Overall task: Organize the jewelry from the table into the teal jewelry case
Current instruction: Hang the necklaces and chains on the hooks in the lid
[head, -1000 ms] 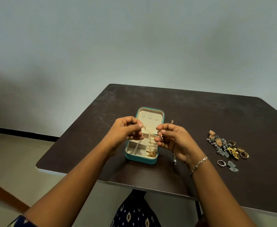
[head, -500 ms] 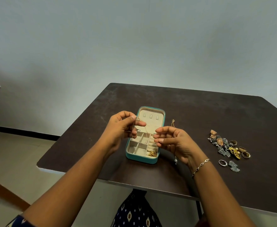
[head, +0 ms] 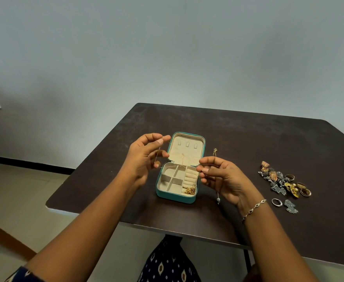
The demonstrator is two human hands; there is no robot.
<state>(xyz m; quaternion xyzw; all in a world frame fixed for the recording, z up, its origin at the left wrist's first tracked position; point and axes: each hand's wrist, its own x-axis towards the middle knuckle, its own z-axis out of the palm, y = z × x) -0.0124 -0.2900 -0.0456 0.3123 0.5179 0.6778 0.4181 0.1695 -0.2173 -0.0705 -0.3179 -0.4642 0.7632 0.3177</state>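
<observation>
Head view shows a person at a dark tabletop [head: 248,139]. A teal case [head: 175,197] sits near the front edge of the tabletop, toward the left corner. Its lid [head: 187,147] is open and leans back.

The left hand [head: 144,159] and the right hand [head: 224,176] hold a thin gold chain [head: 182,162] between them, up in the air over the open case. The left fingers [head: 163,139] pinch one end. The right fingers [head: 204,169] pinch the other end. The chain is pulled almost straight across. It is so thin that I cannot tell every bit of it.

Some small gold pieces [head: 189,190] already lie in the front right box of the case. A second chain [head: 214,151] lies on the tabletop just beside the right wall of the case, partly hidden by the right hand. A pile of jewelry [head: 283,180] waits near the right edge, well apart from the case, with a ring [head: 277,202] at its front.

I think the step in hand is putting this chain away. The next move looks like bringing both hands down slowly and laying the chain in one little box, or hanging it in the lid. It should go in gently so it does not knot up or catch on the wall. Most of the job looks not yet done.
</observation>
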